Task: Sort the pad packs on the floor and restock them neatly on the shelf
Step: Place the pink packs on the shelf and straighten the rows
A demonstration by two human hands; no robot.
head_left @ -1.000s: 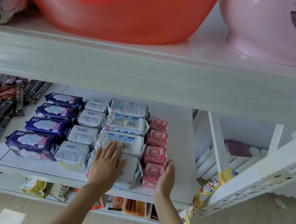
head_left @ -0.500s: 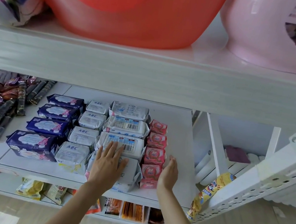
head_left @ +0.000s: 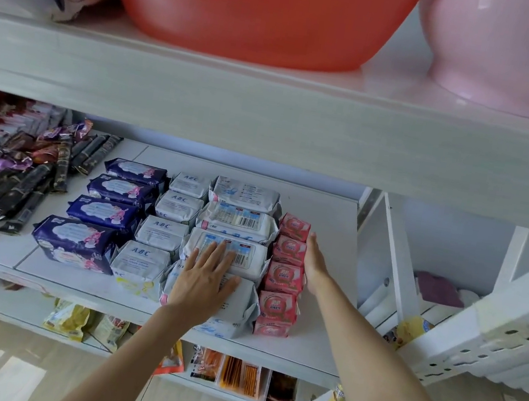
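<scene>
Fingers straight, both hands grip nothing: left hand (head_left: 205,277) flat atop front white packs (head_left: 225,253), long axes crosswise; right hand (head_left: 313,263) edges the pink packs (head_left: 283,274) column. Bare shelf (head_left: 318,313) lies rightward.

Bare shelf (head_left: 333,218) right of pink packs (head_left: 284,273), open up to white upright (head_left: 388,240). Bare strip behind rows. Overhead, upper shelf (head_left: 268,121) limiting reach. Leftward, packs tight side by side; snack bars (head_left: 16,182) crowding far left.
</scene>
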